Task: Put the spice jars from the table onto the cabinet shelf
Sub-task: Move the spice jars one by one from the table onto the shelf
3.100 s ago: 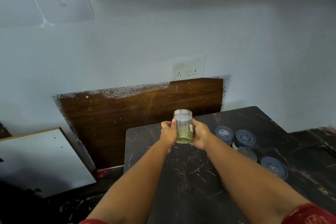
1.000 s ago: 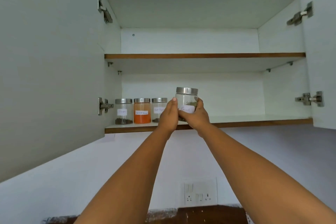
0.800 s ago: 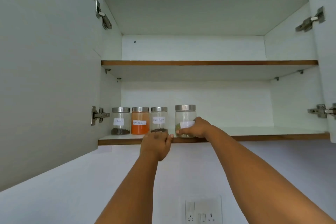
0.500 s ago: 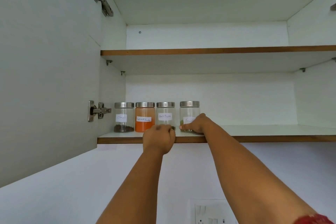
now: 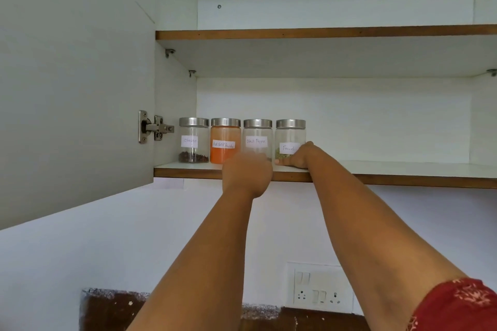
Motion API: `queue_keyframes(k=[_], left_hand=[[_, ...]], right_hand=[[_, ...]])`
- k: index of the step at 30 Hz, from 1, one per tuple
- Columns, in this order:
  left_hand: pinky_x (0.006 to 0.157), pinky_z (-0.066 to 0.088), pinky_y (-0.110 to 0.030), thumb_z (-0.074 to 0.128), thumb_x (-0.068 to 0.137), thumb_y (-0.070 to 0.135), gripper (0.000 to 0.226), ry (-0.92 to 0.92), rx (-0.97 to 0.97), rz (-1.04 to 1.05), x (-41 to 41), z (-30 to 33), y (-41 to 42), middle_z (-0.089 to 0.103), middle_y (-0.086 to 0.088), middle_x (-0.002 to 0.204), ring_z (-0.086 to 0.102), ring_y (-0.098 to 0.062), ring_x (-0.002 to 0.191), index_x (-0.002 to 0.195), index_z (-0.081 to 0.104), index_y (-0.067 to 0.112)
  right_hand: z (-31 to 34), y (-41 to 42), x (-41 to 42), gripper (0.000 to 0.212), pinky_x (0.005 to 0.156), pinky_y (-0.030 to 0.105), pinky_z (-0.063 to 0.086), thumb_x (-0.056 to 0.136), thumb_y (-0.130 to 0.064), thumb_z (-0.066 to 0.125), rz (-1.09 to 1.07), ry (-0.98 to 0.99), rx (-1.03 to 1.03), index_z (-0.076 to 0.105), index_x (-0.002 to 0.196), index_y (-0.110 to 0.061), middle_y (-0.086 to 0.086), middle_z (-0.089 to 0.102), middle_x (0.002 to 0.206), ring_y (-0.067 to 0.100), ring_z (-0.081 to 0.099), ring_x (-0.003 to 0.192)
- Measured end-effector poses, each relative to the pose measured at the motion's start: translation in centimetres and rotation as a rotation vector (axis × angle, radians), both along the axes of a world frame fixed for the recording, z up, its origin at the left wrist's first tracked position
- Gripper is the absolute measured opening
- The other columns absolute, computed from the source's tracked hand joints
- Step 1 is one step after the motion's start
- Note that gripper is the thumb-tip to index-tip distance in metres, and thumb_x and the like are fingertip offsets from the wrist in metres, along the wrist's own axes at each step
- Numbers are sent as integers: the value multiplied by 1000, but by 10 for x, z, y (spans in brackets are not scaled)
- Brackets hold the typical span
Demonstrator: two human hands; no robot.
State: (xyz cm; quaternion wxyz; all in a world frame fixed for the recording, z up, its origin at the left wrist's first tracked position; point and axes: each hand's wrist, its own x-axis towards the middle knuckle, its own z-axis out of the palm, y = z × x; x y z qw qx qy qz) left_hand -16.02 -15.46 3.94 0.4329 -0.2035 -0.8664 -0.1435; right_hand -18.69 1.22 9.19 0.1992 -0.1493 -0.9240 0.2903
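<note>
Four jars stand upright in a row at the left end of the lower shelf [image 5: 376, 169], near its front edge: the cloves jar [image 5: 193, 140] leftmost beside the hinge [image 5: 154, 126], then the chilli jar [image 5: 225, 140], the pepper jar [image 5: 257, 137] and the fennel jar [image 5: 290, 140]. The right hand [image 5: 298, 156] rests on the shelf against the fennel jar's right side; the left hand [image 5: 247, 173] is before the pepper jar. An upper shelf [image 5: 322, 33] runs above, a socket plate [image 5: 318, 287] on the wall below.

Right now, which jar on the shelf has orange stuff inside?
The second jar from the left, nearly full of orange powder. The others look mostly clear.
</note>
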Motion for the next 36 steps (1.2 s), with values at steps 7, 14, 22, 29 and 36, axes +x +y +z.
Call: queue_keyframes(k=[7,14,22,29,36], left_hand=[[69,43,-30,28,99,30,39,12,-4,-7,-4,-2,0,62,-4,92,53,-19,83,106,64,17],[70,43,-30,27,100,30,38,19,-19,-1,-5,-3,-1,61,-4,92,52,-19,84,105,63,18],[72,44,-32,26,101,30,39,-5,-13,-12,-1,-1,-1,62,-4,92,53,-19,84,105,62,17],[99,35,-39,41,98,33,32,191,227,-123,22,-43,4,65,-4,102,59,-27,101,105,65,13],[119,-8,-53,28,100,42,74,-380,148,-71,92,-206,33,-16,-13,162,-12,-32,150,155,-10,11]], right_hand=[[-1,0,-1,112,100,39,42,61,-63,80,3,-7,4,29,142,-5,13,45,138,30,48,126],[-1,-3,3,117,103,41,41,60,-65,79,-13,-33,22,23,144,-7,13,43,140,31,46,128],[-8,-9,40,120,108,41,32,69,-78,61,-207,-75,124,11,153,-8,12,36,149,32,39,135],[-53,-15,102,67,89,38,35,99,-54,15,-258,208,559,64,118,-12,9,64,112,27,56,105],[-193,-29,163,76,120,41,14,96,-45,47,-117,277,251,6,155,-21,9,-3,162,27,6,149]])
